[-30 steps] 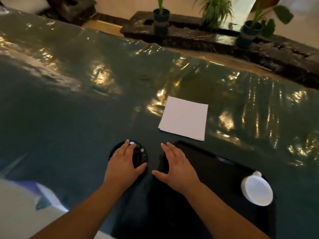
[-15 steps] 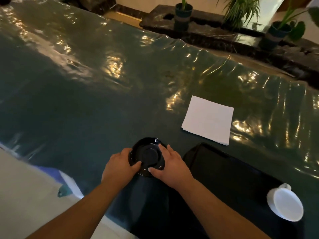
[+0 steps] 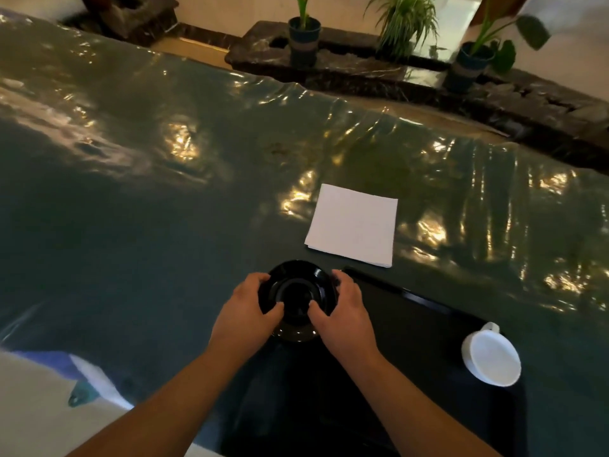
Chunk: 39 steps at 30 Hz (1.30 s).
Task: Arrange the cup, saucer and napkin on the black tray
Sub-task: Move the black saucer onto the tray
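Observation:
I hold a black saucer (image 3: pixel 296 291) between both hands, lifted a little above the table at the black tray's left end. My left hand (image 3: pixel 245 311) grips its left rim and my right hand (image 3: pixel 342 311) grips its right rim, thumbs on top. The black tray (image 3: pixel 412 324) lies to the right, its far rim catching light. A white cup (image 3: pixel 491 356) rests on the tray's right end, handle pointing away. A white folded napkin (image 3: pixel 354 224) lies flat on the table just beyond the tray.
The table (image 3: pixel 131 225) is covered in a glossy, wrinkled dark green sheet. Beyond its far edge a dark stone ledge carries potted plants (image 3: pixel 304 34). At the near left a white and blue cloth (image 3: pixel 66 384) shows past the table edge.
My right hand joined my left on the saucer. Both hands lifted it off the table and carried it right, toward the tray's left end.

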Available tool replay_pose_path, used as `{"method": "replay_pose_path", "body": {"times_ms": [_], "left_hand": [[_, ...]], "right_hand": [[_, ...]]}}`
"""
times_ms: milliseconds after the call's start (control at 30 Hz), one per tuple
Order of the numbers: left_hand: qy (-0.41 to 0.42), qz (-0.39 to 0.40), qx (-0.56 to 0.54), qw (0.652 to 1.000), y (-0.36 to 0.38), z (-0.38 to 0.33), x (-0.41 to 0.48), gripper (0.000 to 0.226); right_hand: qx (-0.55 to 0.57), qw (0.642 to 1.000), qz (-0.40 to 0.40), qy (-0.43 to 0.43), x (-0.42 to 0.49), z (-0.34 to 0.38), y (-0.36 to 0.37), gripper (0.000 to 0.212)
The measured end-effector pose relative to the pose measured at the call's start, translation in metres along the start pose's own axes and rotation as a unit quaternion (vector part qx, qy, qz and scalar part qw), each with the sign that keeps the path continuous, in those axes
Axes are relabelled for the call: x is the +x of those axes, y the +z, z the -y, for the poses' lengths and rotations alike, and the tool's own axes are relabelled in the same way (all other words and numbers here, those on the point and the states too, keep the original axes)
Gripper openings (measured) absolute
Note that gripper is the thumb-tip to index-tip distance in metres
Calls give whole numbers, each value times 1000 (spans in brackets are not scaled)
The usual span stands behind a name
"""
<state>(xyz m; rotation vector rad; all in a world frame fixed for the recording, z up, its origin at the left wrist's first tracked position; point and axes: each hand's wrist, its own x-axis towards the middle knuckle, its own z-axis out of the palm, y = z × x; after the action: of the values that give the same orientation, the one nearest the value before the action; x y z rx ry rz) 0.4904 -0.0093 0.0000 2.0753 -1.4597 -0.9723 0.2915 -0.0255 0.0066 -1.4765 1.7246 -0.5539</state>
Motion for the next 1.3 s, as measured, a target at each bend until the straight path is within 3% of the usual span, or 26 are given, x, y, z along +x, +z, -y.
{"method": "replay_pose_path", "body": {"times_ms": [267, 633, 1033, 1200, 1300], "left_hand": [[79, 49, 47, 995, 66, -62, -15, 46], [108, 130, 79, 982, 119, -90, -28, 50], [146, 84, 123, 978, 115, -87, -8, 48], [129, 58, 130, 981, 96, -79, 22, 44], [87, 47, 127, 987, 86, -79, 45, 48]], "right_hand": [[12, 997, -44, 68, -25, -69, -69, 72], [-4, 995, -21, 97, -46, -121, -100, 67], [-42, 997, 37, 47, -26, -114, -101, 76], [-116, 993, -32, -16, 5, -103, -111, 55], [-108, 993, -37, -9, 32, -92, -119, 47]]}}
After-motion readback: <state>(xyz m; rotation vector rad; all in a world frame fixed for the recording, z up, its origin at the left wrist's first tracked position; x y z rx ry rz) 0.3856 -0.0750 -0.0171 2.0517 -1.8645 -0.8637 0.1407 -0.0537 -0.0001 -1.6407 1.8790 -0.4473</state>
